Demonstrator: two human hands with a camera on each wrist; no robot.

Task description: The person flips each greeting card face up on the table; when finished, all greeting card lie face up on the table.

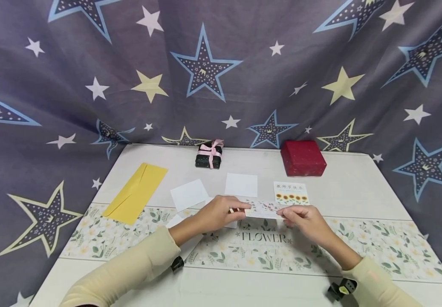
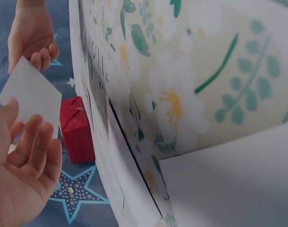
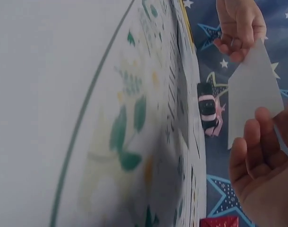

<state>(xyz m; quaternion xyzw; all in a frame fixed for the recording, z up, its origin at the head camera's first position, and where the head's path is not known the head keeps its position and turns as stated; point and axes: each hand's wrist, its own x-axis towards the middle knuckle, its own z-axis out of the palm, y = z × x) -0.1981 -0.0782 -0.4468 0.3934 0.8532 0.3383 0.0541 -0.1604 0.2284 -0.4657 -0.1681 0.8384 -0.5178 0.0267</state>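
A small white card [image 1: 264, 209] with a printed floral pattern is held up above the table between both hands. My left hand [image 1: 219, 212] pinches its left end between thumb and fingers. At the card's right end, my right hand [image 1: 306, 221] pinches it in the same way. Both wrist views show the card's plain pale back [image 2: 31, 90], with the remaining fingers loosely curled behind it. Just beyond the right hand lies a sunflower card [image 1: 291, 194] with printed characters. Blank white cards [image 1: 241, 185] lie beyond the left hand, and more white paper is partly hidden under the left forearm.
A yellow envelope [image 1: 135, 194] lies at the left of the table. Toward the back stand a black gift box [image 1: 208, 157] tied with pink ribbon and a dark red box [image 1: 303, 158]. A floral band with the word FLOWER crosses the tabletop [image 1: 267, 288]. A star-patterned curtain [image 1: 251, 98] hangs behind.
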